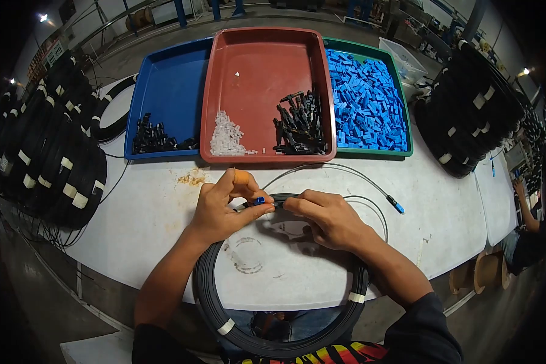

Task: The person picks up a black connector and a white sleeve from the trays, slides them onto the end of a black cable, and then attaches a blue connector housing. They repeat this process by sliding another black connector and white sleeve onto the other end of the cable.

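Between the thumb and fingers of my left hand [224, 206] is a small blue connector housing [260, 200], its square opening facing me. An orange wrap covers one finger of that hand. My right hand [327, 218] pinches the thin black cable end close to the left fingertips; the exact tip is hidden by the fingers. Below both hands lies a large coil of black cable [206, 279], bound with white tape and overhanging the table's front edge. Another cable end, with a black and blue connector [395, 204], rests on the table to the right of my right hand.
Behind the hands stand a blue tray [164, 100] with black parts, a red tray [261, 67] with white pieces and black parts, and a green tray [409, 145] full of blue housings. Stacked black coils [54, 170] [467, 115] flank the white table [145, 242]. Another person's arm [528, 212] shows far right.
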Demonstrator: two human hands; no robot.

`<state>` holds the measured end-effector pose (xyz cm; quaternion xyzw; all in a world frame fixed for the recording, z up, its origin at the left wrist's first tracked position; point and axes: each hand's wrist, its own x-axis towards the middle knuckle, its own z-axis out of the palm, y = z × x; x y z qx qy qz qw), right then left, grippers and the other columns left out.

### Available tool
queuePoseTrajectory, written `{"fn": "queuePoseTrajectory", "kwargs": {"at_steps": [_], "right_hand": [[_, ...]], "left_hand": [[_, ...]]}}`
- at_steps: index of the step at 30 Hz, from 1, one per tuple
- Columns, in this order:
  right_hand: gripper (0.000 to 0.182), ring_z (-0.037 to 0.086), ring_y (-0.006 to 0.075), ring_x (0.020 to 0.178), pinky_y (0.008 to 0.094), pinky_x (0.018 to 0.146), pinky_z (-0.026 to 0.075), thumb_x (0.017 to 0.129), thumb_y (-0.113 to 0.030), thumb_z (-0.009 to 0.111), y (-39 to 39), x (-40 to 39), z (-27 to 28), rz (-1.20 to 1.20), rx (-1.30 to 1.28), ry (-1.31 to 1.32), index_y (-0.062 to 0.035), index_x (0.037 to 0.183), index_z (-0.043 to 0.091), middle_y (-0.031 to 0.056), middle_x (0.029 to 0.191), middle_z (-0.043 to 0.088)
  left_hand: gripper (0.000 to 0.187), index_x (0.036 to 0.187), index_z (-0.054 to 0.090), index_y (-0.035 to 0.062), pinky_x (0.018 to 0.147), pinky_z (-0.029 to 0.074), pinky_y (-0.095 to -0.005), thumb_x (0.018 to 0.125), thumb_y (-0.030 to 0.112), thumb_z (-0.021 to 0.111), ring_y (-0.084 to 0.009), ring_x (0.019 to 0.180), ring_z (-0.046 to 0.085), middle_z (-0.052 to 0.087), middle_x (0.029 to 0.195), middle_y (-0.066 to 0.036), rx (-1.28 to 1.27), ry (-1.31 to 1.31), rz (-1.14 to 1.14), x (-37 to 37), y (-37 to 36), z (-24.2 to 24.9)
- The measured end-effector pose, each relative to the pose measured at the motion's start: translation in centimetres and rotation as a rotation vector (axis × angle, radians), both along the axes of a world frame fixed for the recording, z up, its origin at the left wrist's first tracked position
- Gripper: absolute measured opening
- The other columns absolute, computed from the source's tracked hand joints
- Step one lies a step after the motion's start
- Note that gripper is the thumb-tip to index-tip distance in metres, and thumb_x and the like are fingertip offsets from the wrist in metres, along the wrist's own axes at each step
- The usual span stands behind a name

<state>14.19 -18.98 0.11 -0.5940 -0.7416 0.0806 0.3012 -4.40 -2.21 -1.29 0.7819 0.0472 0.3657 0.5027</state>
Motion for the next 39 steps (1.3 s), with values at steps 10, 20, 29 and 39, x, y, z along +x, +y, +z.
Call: {"fn": "queuePoseTrajectory", "kwargs": {"at_steps": [10, 20, 29, 39], "right_hand": [[0.036, 0.065, 0.0346, 0.081, 0.0437, 0.072, 0.051, 0.083, 0.004, 0.071, 0.2, 0.2, -0.7, -0.174, 0.217, 0.112, -0.0064, 0.116, 0.062, 0.0122, 0.089, 0.065], [0.024, 0.060, 0.0309, 0.077, 0.0417, 0.071, 0.045, 0.085, 0.001, 0.072, 0.5, 0.3, -0.7, -0.233, 0.328, 0.087, -0.0069, 0.106, 0.065, 0.0100, 0.085, 0.064], [0.033, 0.060, 0.0292, 0.079, 0.0401, 0.071, 0.046, 0.076, 0.005, 0.073, 0.3, 0.3, -0.4, -0.133, 0.314, 0.057, -0.0057, 0.106, 0.065, 0.0090, 0.086, 0.064], [0.044, 0.067, 0.0299, 0.087, 0.0394, 0.076, 0.057, 0.070, 0.006, 0.076, 0.1, 0.3, -0.6, -0.065, 0.287, 0.048, -0.0037, 0.113, 0.069, 0.0117, 0.096, 0.066]], "left_hand": [[0.030, 0.098, 0.064, -0.0015, 0.074, 0.062, -0.0292, 0.081, 0.008, 0.087, -0.0186, 0.081, 0.078, 0.078, 0.090, -0.011, 0.218, 0.078, 0.023, 0.0, 0.0, 0.5], [0.017, 0.091, 0.068, -0.0005, 0.070, 0.059, -0.0270, 0.080, -0.001, 0.081, -0.0158, 0.076, 0.075, 0.077, 0.086, -0.011, 0.242, 0.047, 0.043, -0.2, -0.1, 1.1], [0.020, 0.091, 0.071, 0.0004, 0.062, 0.053, -0.0247, 0.077, 0.005, 0.085, -0.0127, 0.066, 0.069, 0.075, 0.080, -0.008, 0.299, 0.099, 0.048, -0.5, -0.1, 1.6], [0.022, 0.090, 0.074, 0.0023, 0.060, 0.055, -0.0276, 0.076, 0.010, 0.089, -0.0164, 0.065, 0.070, 0.073, 0.076, -0.008, 0.363, 0.120, 0.013, -0.5, 0.0, 1.5]]}}
